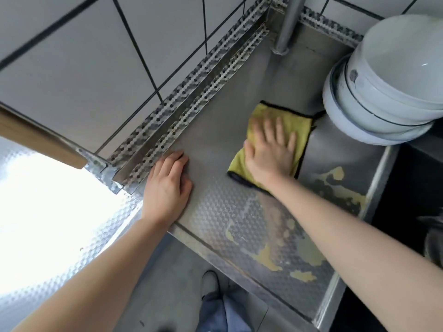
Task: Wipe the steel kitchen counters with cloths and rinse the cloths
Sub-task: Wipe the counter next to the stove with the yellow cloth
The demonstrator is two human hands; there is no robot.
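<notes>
A yellow cloth (294, 121) with a black hem lies flat on the steel counter (215, 130). My right hand (269, 152) presses on top of it with fingers spread, covering its middle. My left hand (167, 185) rests palm down on the counter's left edge, holding nothing, fingers loosely together. Yellowish reflections or smears (271, 257) show on the patterned steel near the front.
A stack of upturned white bowls (388, 85) stands at the right, just past the cloth. A steel pipe (287, 27) rises in the back corner. Tiled wall (96, 56) runs behind. A dark sink basin (412, 188) lies right of the counter. My shoe (209, 283) is below.
</notes>
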